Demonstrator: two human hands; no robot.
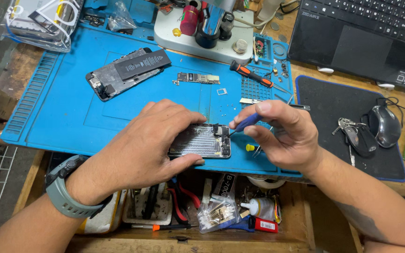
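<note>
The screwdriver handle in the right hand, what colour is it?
Blue; the screwdriver shows best in the head view, pinched in the right hand.

Two hands [141,145] [282,136], two opened phones [201,141] [126,71], two screwdrivers [247,122] [254,76], one loose circuit board [198,78], one laptop [366,33], one mouse [384,125].

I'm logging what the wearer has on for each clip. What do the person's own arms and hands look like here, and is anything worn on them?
Both forearms are bare: no sleeves and no gloves on either hand. The left hand has a chunky wristwatch on its wrist, with a grey-green strap and a dark round case. The right hand wears no visible ring or band; farther up, the right forearm bears a dark marking, probably a tattoo.
</note>
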